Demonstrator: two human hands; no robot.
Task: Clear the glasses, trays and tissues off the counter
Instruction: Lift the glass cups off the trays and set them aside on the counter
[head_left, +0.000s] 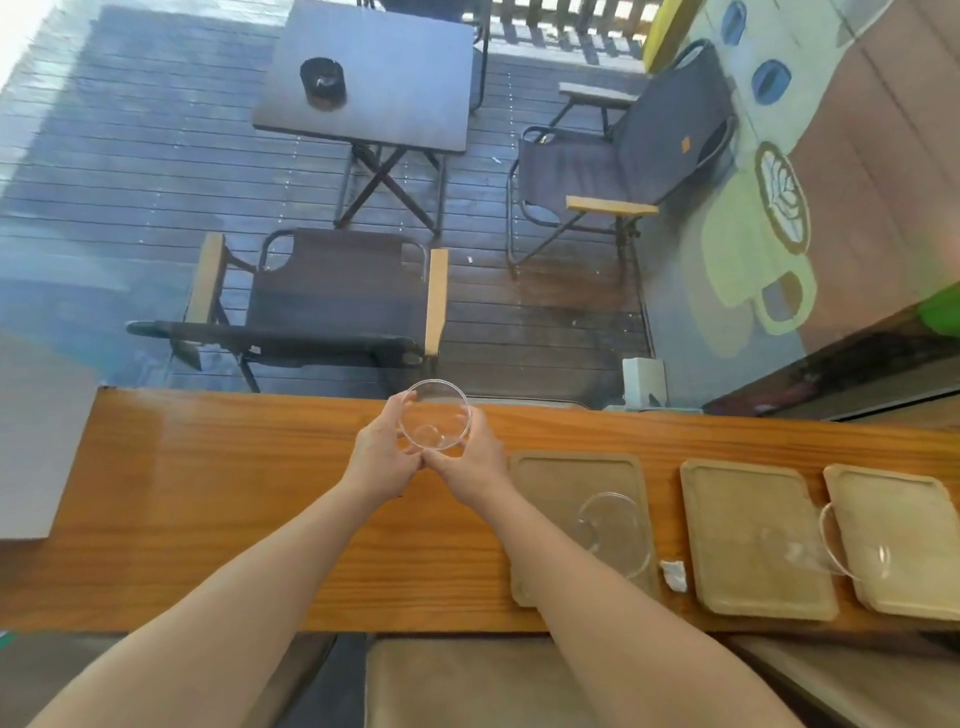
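Trays come first — three wooden ones lie in a row on the right of the tabletop (234, 493): the near tray (545, 478), the middle tray (748, 530) and the far tray (898, 514). We see a clear glass (615, 532) on the near tray and another glass (852, 545) across the two right trays. We hold a third glass (435, 414) above the tabletop's far edge — left hand (382, 457) and right hand (467, 460), fingers wrapped around it. A crumpled tissue (674, 574) lies between near and middle trays.
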